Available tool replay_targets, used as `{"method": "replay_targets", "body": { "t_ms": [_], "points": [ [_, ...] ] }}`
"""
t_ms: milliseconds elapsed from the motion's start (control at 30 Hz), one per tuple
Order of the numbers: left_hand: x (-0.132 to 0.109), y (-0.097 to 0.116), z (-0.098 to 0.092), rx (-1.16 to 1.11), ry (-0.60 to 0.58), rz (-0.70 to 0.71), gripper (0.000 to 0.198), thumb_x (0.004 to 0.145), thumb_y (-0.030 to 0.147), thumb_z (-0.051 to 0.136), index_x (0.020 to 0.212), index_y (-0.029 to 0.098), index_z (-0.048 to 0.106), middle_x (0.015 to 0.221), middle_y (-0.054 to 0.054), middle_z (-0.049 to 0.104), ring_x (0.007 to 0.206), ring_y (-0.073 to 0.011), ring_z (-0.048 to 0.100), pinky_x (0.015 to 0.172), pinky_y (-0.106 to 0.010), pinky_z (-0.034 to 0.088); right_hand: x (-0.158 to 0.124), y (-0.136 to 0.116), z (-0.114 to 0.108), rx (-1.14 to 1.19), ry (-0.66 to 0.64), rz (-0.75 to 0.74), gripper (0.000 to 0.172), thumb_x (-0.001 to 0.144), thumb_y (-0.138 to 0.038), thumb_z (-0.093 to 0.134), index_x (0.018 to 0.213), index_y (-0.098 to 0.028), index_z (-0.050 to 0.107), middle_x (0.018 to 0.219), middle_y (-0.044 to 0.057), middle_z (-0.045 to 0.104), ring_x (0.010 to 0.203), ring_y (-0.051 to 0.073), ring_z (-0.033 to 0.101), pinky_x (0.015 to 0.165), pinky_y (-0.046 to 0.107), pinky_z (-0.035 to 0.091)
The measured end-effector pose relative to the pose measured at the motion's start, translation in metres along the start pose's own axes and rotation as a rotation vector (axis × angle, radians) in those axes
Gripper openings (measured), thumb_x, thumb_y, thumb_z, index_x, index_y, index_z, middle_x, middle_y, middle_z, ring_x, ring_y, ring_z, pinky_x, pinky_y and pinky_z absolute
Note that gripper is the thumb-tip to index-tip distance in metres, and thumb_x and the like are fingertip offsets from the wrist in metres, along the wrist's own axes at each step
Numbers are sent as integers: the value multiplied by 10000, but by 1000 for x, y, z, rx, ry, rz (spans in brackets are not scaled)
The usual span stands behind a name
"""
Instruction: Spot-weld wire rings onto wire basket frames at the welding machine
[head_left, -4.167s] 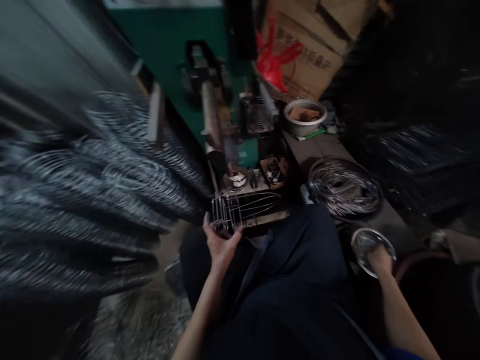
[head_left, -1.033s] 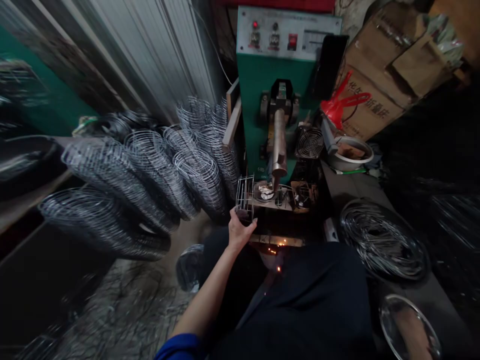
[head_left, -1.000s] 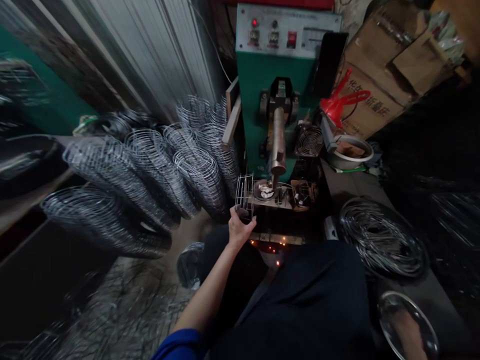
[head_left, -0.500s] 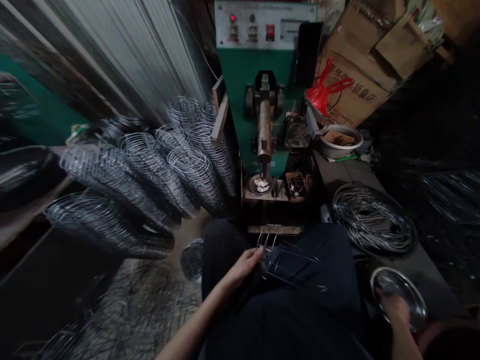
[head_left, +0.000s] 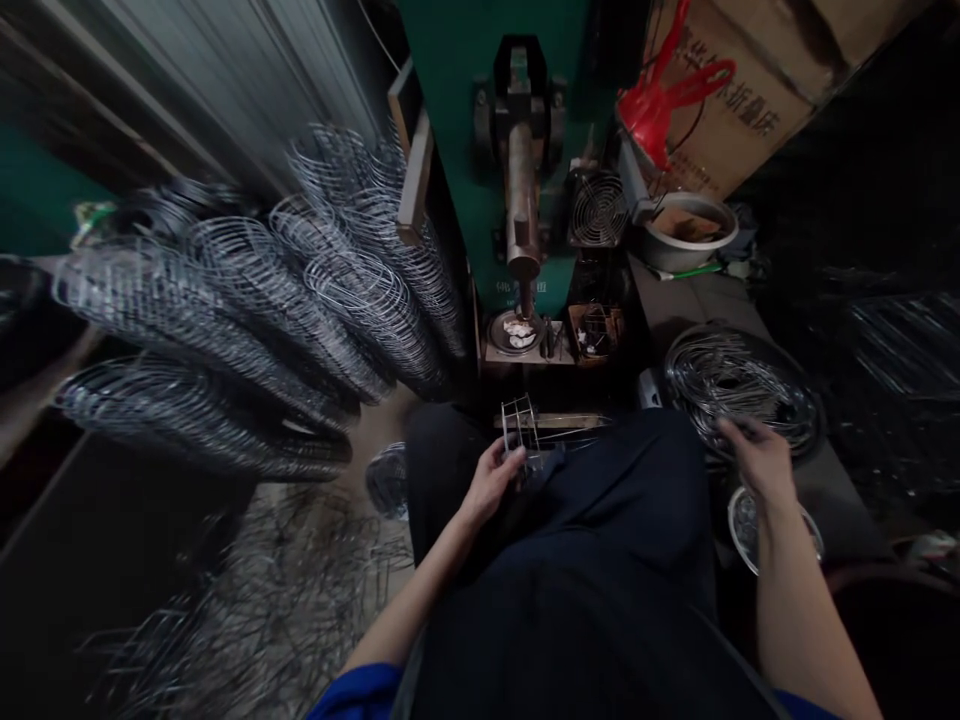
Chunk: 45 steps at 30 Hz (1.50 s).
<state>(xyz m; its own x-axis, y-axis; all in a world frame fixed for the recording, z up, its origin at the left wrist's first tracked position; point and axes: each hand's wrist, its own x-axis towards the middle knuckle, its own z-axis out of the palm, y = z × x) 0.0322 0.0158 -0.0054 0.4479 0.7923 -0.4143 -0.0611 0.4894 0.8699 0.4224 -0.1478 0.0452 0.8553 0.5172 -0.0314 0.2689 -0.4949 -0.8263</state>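
My left hand (head_left: 493,482), above my lap, is closed on a small frame of bent metal wire (head_left: 516,412). Its upright rods rise past my fingers, and its lower part blends into my dark trousers. My right hand (head_left: 761,462) reaches over the near-left edge of a pile of wire rings (head_left: 720,370) in a round dark tray (head_left: 819,432). The thumb and fingers are pinched together there; what lies between them is too dim to make out. Under my right wrist sits a shiny round metal dish (head_left: 741,522), partly covered by the forearm.
A green machine (head_left: 450,60) with a metal rod arm (head_left: 523,200) stands ahead, above a small plate (head_left: 495,335) with white material. Stacks of wire rings (head_left: 367,300) lean at the left. Bent wires (head_left: 300,590) litter the floor. A metal basin (head_left: 727,235) stands back right.
My right hand has moved from the small metal dish forward to the wire rings. My left hand still holds the wire frame, now more upright. The camera view has tilted downward.
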Motion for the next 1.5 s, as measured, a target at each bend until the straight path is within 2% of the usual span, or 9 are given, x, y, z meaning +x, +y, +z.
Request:
{"method": "replay_targets", "body": {
  "t_ms": [100, 167, 233, 333, 467, 567, 800, 1100, 1500],
  "points": [
    [12, 4, 12, -40, 73, 47, 645, 756, 532, 771, 1206, 93, 624, 591, 61, 507, 473, -66, 428, 461, -192, 365, -16, -59, 46, 72, -355, -365, 306, 880, -428, 654, 1087, -224, 751, 1056, 102, 763, 1002, 244, 707, 933, 390, 543],
    [16, 9, 17, -61, 112, 79, 602, 755, 536, 773, 1157, 102, 659, 583, 62, 495, 481, -60, 428, 464, -185, 352, -30, -90, 76, 29, -501, -562, 257, 935, -374, 591, 1088, -243, 750, 1083, 72, 762, 1051, 236, 699, 968, 404, 534],
    [19, 16, 18, -84, 145, 110, 581, 764, 531, 769, 1150, 110, 665, 609, 54, 511, 485, -56, 433, 462, -183, 352, -39, -111, 103, -31, -575, -727, 234, 956, -314, 560, 1076, -254, 752, 1095, 58, 760, 1128, 244, 670, 993, 427, 519],
    [24, 29, 16, -130, 192, 158, 575, 763, 516, 775, 1157, 113, 660, 639, 46, 535, 473, -53, 430, 440, -187, 356, -39, -125, 132, -103, -578, -882, 223, 961, -263, 552, 1062, -264, 751, 1065, 52, 767, 1204, 261, 628, 1020, 471, 486],
    [34, 46, 10, -225, 251, 163, 601, 687, 494, 838, 1116, 104, 680, 651, 37, 578, 471, -55, 461, 451, -192, 401, -27, -130, 153, -169, -553, -952, 212, 971, -263, 547, 1054, -264, 742, 1054, 50, 772, 1218, 267, 619, 1041, 493, 441],
    [39, 56, 7, -271, 229, 128, 620, 671, 508, 841, 1107, 99, 674, 657, 28, 597, 479, -76, 516, 473, -217, 466, -22, -134, 165, -188, -551, -986, 210, 981, -271, 536, 1060, -259, 730, 1061, 51, 771, 1221, 261, 615, 1036, 478, 421],
    [45, 73, 11, -313, 231, 144, 557, 704, 490, 822, 1067, 104, 651, 583, 71, 529, 386, -61, 434, 376, -219, 453, -18, -147, 183, -294, -469, -1114, 296, 967, -140, 503, 1181, -255, 673, 1115, 55, 758, 1239, 260, 589, 1067, 512, 296],
    [56, 97, 4, -317, 259, 263, 546, 737, 469, 803, 1130, 117, 664, 587, 52, 574, 395, -72, 464, 354, -204, 428, -8, -185, 192, -96, -391, -1178, 195, 969, -212, 563, 1067, -266, 723, 1016, 33, 777, 1111, 237, 638, 981, 438, 380],
    [79, 114, -6, -322, 285, 340, 557, 730, 496, 800, 1106, 108, 666, 559, 71, 543, 368, -61, 444, 353, -199, 417, 6, -208, 215, -46, -356, -1194, 211, 956, -207, 589, 1051, -283, 761, 886, 31, 767, 1064, 243, 602, 902, 414, 388]
  ]
}}
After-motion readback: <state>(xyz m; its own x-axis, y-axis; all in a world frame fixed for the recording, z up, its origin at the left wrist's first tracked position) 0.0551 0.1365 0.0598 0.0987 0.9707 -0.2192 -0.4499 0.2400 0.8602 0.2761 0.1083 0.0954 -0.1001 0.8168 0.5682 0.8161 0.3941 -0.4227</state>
